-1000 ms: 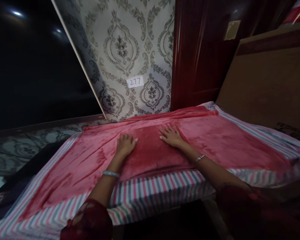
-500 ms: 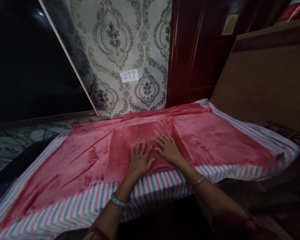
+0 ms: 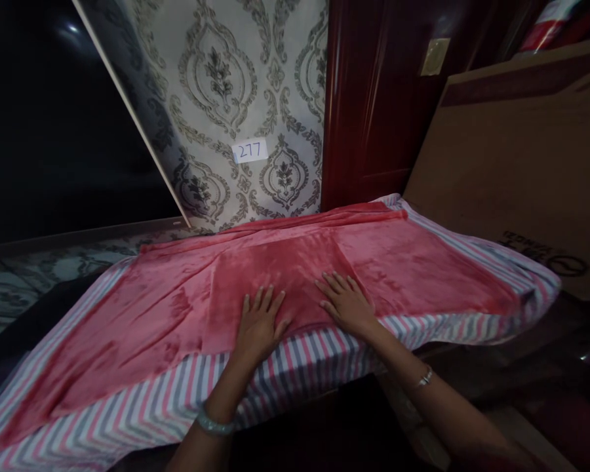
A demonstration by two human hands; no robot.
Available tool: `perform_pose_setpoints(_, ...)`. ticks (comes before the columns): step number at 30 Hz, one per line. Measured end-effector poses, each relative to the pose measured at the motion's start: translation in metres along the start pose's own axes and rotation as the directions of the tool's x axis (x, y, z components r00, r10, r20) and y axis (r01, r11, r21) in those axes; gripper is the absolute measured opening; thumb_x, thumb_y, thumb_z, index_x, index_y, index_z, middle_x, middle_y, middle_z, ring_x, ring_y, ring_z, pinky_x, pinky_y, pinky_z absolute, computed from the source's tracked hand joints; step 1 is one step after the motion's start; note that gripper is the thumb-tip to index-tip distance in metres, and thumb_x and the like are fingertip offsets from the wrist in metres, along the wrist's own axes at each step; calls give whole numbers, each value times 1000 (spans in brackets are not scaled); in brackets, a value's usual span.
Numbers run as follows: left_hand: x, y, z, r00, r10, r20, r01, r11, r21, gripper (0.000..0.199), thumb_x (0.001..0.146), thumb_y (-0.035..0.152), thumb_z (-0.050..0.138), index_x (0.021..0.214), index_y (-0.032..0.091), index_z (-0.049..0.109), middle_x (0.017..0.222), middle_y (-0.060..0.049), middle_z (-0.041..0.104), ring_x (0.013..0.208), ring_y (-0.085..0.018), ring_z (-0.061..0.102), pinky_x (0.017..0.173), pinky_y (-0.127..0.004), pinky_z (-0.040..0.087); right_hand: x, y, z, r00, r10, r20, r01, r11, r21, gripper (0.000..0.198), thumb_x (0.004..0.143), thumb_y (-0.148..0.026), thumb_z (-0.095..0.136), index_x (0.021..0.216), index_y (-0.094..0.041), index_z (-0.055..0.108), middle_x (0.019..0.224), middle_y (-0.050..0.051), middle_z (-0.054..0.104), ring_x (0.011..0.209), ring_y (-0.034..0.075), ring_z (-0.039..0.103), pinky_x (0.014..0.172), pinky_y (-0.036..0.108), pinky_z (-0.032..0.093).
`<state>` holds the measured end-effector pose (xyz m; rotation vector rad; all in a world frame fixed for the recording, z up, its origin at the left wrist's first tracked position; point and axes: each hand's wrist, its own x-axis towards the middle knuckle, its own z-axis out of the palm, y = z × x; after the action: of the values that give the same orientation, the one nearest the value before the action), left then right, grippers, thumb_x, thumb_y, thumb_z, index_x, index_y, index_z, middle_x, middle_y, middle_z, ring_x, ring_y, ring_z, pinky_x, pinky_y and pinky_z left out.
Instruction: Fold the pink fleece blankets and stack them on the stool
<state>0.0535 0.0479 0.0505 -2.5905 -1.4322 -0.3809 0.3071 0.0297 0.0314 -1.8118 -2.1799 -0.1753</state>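
Note:
A pinkish-red plush garment or blanket [image 3: 142, 328] lies spread out over a striped cloth [image 3: 167, 400]. At its middle is a darker red, roughly square panel [image 3: 280, 269]; whether this is a folded part or a separate piece I cannot tell. My left hand [image 3: 260, 324] rests flat on the left part of this panel, fingers spread. On the panel's right part lies my right hand [image 3: 347, 305], palm down with its fingers apart. Neither hand grips the fabric.
Patterned wallpaper [image 3: 221, 85] with a paper label [image 3: 250, 151] reading 277 rises behind. A dark screen [image 3: 69, 131] stands at the left. Right of the wallpaper is a dark red door or panel [image 3: 373, 98], and a large cardboard box [image 3: 516, 157] leans at the right.
My two hands have slid apart across the red panel, the left one to the left and the right one to the right. The view has shifted slightly.

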Motion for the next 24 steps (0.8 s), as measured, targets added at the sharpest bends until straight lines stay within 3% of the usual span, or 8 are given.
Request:
perform_pose_setpoints(6, -51, -33, 8, 993, -77, -94, 86, 991, 106, 61, 91, 42, 53, 149, 25, 43, 155, -11, 40, 145, -35, 31, 115, -64, 24, -49, 15, 19, 989, 28, -143, -33, 999, -38, 51, 100, -40, 40, 149, -26, 43, 157, 7, 37, 147, 29, 25, 115, 56, 21)
perform_pose_setpoints(12, -81, -55, 6, 986, -109, -125, 127, 981, 146, 58, 91, 31, 52, 147, 20, 44, 154, -16, 41, 144, -36, 35, 112, -65, 29, -56, 20, 17, 985, 58, -161, -59, 998, -1, 50, 98, -38, 42, 146, -25, 47, 154, 9, 42, 144, 31, 30, 112, 62, 23)
perform_pose_setpoints(15, -77, -50, 1, 983, -107, -149, 131, 979, 157, 62, 87, 29, 56, 147, 18, 44, 154, -18, 41, 144, -37, 34, 113, -66, 26, -47, 13, 5, 985, 30, -169, -26, 999, 28, 54, 94, -35, 47, 147, -24, 47, 151, 12, 46, 142, 33, 33, 112, 62, 22)
perform_pose_setpoints(17, -67, -41, -1, 989, -48, -141, 69, 986, 150, 64, 85, 25, 58, 148, 20, 44, 154, -17, 40, 145, -37, 33, 115, -64, 25, -41, 6, -1, 986, -28, -164, 34, 999, 31, 59, 90, -29, 49, 149, -24, 44, 151, 12, 45, 142, 32, 33, 114, 60, 20)
perform_pose_setpoints(20, -51, -27, -2, 996, 47, -81, -37, 992, 119, 65, 83, 16, 58, 147, 24, 45, 155, -14, 40, 143, -33, 36, 115, -57, 30, -34, -1, -4, 989, -88, -116, 91, 996, 19, 64, 85, -19, 50, 149, -22, 43, 151, 11, 45, 140, 29, 36, 115, 55, 20)
perform_pose_setpoints(24, -38, -20, -3, 997, 59, -44, -55, 995, 87, 68, 81, 11, 57, 146, 24, 46, 154, -15, 41, 139, -32, 43, 110, -52, 38, -32, 3, -3, 990, -121, -76, 120, 993, -21, 73, 80, -11, 50, 151, -22, 40, 152, 11, 44, 139, 29, 38, 113, 51, 26)
